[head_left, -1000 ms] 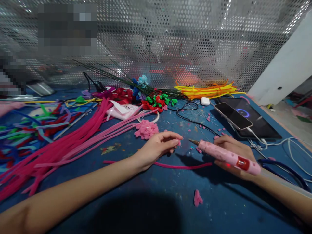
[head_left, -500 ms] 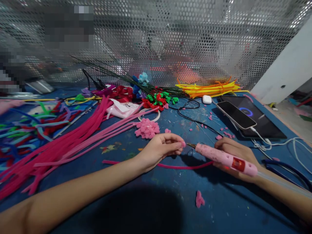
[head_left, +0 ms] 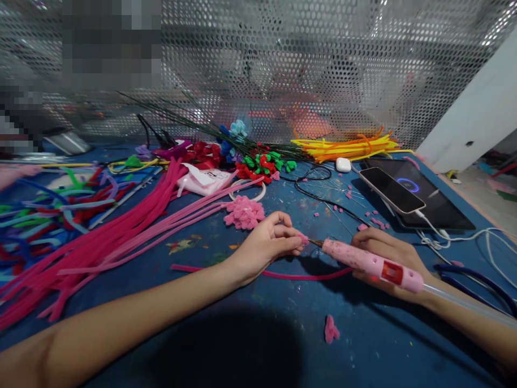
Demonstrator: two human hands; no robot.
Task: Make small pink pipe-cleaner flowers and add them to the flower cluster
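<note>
My left hand pinches a small pink fuzzy petal piece between thumb and fingers. In my right hand is a pink hot glue gun, fingers closed around it, its clear glue stick trailing back over the wrist. The metal nozzle meets or nearly meets the petal piece. Beneath both hands a dark pink pipe cleaner lies across the table. A fluffy pink flower rests just beyond my left hand. Closer to me lies a loose pink petal piece.
Pink pipe cleaners and a multicoloured pile cover the left. Yellow pipe cleaners lie at the back, before a perforated metal panel. A charging phone overlaps a tablet on the right; blue-handled pliers lie nearer.
My left index finger has lifted away from the pinch, while the thumb still holds the petal piece. The glue gun has shifted very slightly left.
</note>
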